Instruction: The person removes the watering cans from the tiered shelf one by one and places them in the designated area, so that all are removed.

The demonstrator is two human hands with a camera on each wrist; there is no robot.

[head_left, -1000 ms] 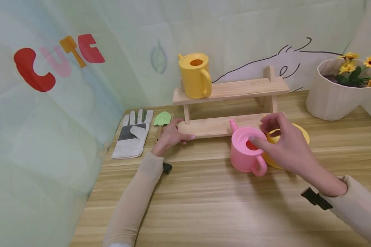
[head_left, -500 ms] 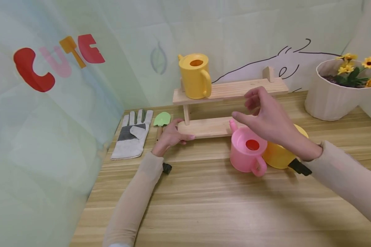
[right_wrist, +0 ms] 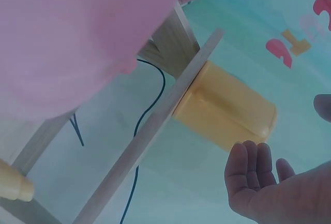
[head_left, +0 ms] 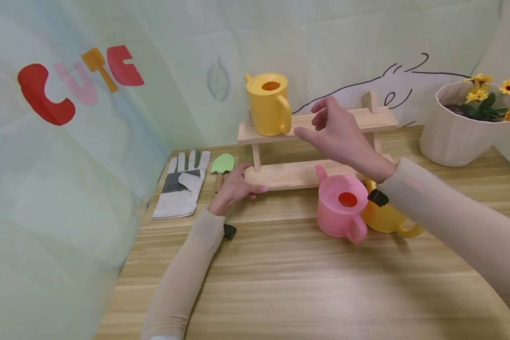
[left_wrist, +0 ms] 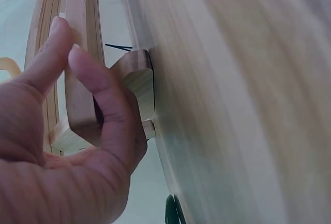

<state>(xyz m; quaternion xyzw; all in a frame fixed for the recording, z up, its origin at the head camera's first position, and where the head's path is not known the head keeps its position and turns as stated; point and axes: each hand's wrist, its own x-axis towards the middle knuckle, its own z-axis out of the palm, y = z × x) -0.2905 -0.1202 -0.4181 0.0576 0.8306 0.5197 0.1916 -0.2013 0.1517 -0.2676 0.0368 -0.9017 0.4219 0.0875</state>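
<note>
My left hand [head_left: 236, 187] grips the left end of the two-tier wooden shelf's lower board [head_left: 289, 175]; in the left wrist view its thumb and fingers [left_wrist: 116, 125] wrap the board's end. A yellow watering can [head_left: 261, 106] stands upright at the left of the upper tier. My right hand [head_left: 337, 134] hovers in front of that tier, just right of the can, with fingers parted and holding nothing. Below it on the table stands a pink watering can [head_left: 329, 215], with a second yellow watering can [head_left: 384, 222] behind its right side, partly covered by my right sleeve.
A grey-white work glove [head_left: 178, 198] lies at the left, beside a small green-bladed trowel [head_left: 223, 163] partly covered by my left hand. A white pot [head_left: 454, 137] with yellow flowers stands at the back right. A printed cloth [head_left: 331, 47] hangs behind the shelf.
My right hand has left the pink and yellow cans at the front and moved up and left toward the can on the upper tier. The left hand stays on the lower board.
</note>
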